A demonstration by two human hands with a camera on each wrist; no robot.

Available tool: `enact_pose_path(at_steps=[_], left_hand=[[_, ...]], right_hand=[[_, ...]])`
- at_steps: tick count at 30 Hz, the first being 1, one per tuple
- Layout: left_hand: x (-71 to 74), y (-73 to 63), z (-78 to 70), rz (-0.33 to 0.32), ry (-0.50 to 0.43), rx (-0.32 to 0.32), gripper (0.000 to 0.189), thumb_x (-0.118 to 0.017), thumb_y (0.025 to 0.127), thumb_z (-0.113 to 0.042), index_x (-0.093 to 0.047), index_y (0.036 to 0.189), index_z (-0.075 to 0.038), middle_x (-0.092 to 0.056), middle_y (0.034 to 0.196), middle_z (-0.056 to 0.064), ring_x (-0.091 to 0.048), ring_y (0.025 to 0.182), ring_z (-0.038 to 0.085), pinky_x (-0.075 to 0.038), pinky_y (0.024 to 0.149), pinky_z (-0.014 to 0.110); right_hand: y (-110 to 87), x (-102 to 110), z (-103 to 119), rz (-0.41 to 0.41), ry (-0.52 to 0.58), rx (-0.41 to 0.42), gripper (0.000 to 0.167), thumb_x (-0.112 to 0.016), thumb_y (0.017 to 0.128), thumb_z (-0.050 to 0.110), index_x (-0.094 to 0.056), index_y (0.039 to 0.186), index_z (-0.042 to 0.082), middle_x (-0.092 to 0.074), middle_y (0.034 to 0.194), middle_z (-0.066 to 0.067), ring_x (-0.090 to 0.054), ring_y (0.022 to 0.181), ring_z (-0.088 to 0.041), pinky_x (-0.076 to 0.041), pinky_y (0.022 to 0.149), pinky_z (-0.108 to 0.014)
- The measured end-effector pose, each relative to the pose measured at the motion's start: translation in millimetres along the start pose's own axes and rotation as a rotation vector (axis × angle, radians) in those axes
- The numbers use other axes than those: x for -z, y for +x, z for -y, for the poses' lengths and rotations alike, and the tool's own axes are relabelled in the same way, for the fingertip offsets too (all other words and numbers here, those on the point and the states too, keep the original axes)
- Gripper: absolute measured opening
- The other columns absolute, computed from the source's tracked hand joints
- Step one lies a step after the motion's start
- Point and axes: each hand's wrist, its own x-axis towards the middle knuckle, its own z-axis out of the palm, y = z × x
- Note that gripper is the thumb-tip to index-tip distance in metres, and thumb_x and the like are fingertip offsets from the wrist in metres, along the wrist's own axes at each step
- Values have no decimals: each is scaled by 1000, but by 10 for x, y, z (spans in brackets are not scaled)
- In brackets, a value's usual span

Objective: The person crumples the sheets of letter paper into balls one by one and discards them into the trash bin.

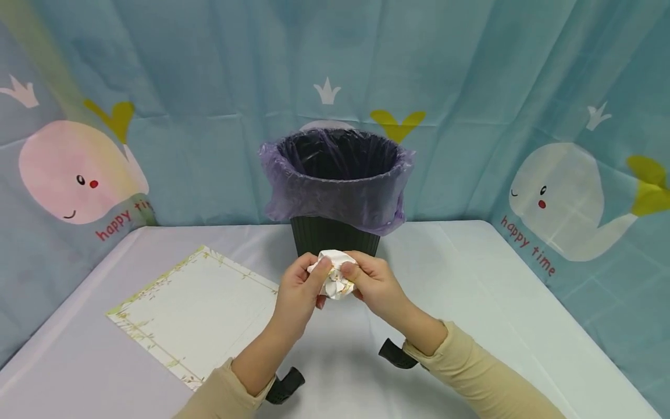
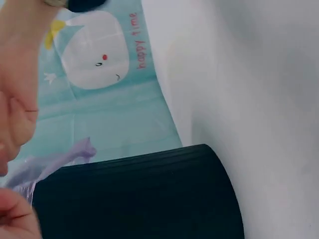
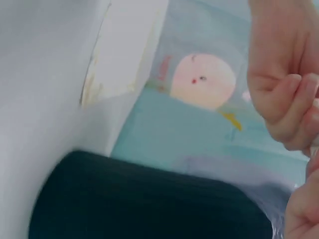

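Between both hands is a crumpled ball of white paper [image 1: 335,276] with yellow-orange print on it. My left hand [image 1: 302,285] grips its left side, thumb on the near face and fingers curled behind. From the right, my right hand [image 1: 378,286] pinches the ball with its thumb pressed in and fingers curled round. Both hands are raised in front of a dark ribbed trash bin [image 1: 332,235], which is lined with a purple plastic bag [image 1: 335,201] folded over the rim. In the right wrist view, the left hand [image 3: 284,94] shows curled fingers; the paper is mostly hidden there.
Left on the white table [image 1: 450,291] lies a flat sheet of paper [image 1: 199,314] with a leafy printed border. The bin stands at the table's back, close to a blue curtain [image 1: 209,75] with whale prints. Black wrist-camera mounts [image 1: 285,386] hang below the sleeves.
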Motion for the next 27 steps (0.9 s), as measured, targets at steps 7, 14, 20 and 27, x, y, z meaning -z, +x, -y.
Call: enact_pose_path(at_steps=[7, 14, 20, 27], left_hand=[[130, 34, -91, 261, 127, 200, 45, -57, 98, -26, -41, 129, 3, -60, 94, 10, -62, 76, 20, -51, 61, 29], [187, 41, -63, 324, 99, 256, 63, -60, 95, -44, -41, 127, 6, -62, 97, 9, -64, 82, 19, -52, 68, 30], [228, 57, -34, 309, -26, 223, 34, -56, 97, -18, -49, 113, 11, -64, 86, 1, -62, 74, 13, -53, 70, 27], [265, 49, -31, 461, -113, 207, 26, -55, 96, -13, -50, 107, 10, -64, 83, -1, -61, 69, 8, -51, 63, 24]], right_hand=[[-13, 27, -52, -80, -240, 39, 24, -54, 99, 10, -62, 107, -11, -51, 63, -8, -38, 50, -7, -35, 42, -23], [-32, 44, 6, 8, -339, -25, 33, -50, 101, 12, -57, 125, -9, -68, 86, -11, -55, 73, -10, -52, 65, -28], [-42, 126, 70, 209, -398, -93, 54, -48, 103, 28, -33, 149, 2, -64, 103, -9, -57, 84, -14, -52, 73, -31], [-3, 274, 61, 365, -399, 68, 93, -59, 82, 66, -35, 147, 3, -43, 142, -13, -41, 128, -24, -39, 102, -46]])
